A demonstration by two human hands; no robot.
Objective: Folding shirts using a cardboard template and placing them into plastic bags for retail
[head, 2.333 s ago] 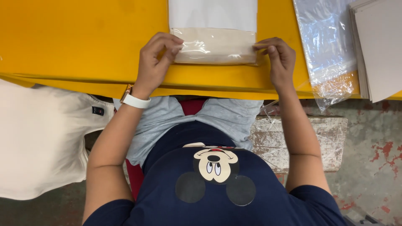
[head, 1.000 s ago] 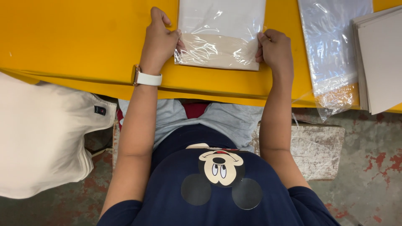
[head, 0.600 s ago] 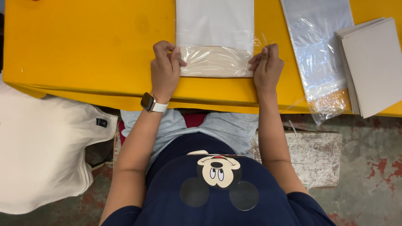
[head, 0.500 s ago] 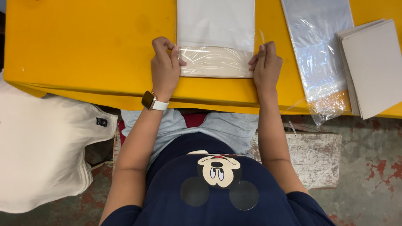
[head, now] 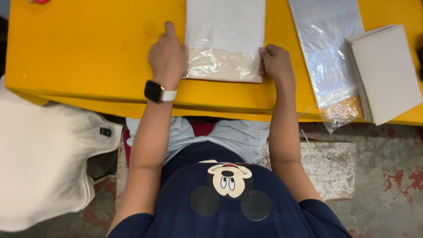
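Clear plastic bag holding white folded cloth, left hand flat on its edge; right hand grip pinching other edge

lying wrapped in glossy, crinkled clear plastic: matt white folded cloth | showing smooth, matt yellow: table | resting glossy, transparent: plastic bags | stacked matt grey: cardboard sheets

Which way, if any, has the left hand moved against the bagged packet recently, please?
Yes: the left hand has shifted left, off the bagged packet's folded end to its left edge, forefinger pointing up the yellow table.
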